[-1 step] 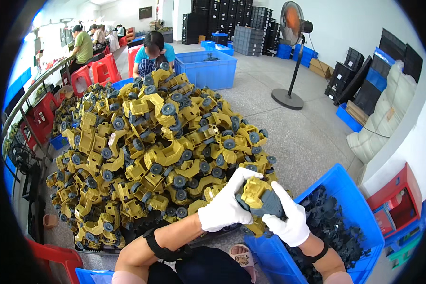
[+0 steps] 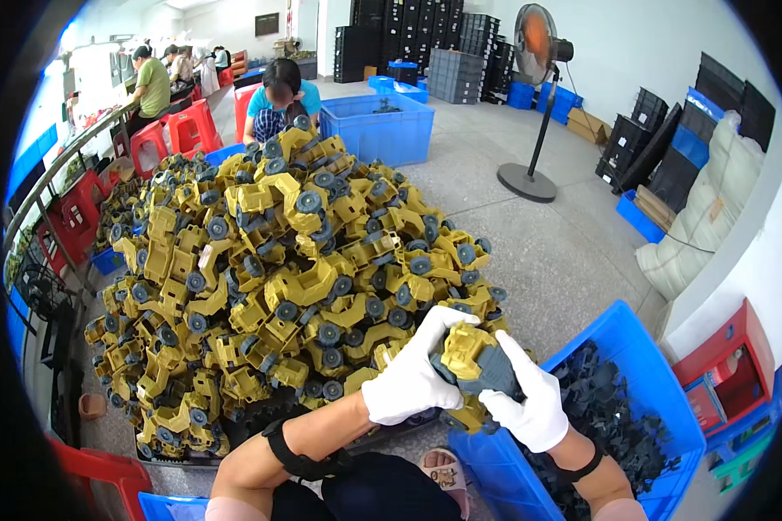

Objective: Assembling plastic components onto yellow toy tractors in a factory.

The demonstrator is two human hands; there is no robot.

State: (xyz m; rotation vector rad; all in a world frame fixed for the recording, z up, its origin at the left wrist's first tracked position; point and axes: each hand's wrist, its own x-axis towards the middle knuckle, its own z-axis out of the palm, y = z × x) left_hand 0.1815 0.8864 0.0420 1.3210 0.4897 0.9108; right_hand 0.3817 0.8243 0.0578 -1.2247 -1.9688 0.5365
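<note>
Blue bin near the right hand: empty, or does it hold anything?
Not empty: dark pieces lie heaped inside the blue bin, below its far rim, where bare inner wall shows.

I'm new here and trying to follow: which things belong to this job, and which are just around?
Apparently in use:
toy vehicle, held in left hand and right hand
heaped yellow vehicles
dark parts in blue bin

Apparently just nearby:
standing fan
stacked black crates
red stools

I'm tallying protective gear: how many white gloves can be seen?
2: one on the left hand, one on the right hand, both holding the toy vehicle. Others may be hidden behind the yellow pile.
</note>
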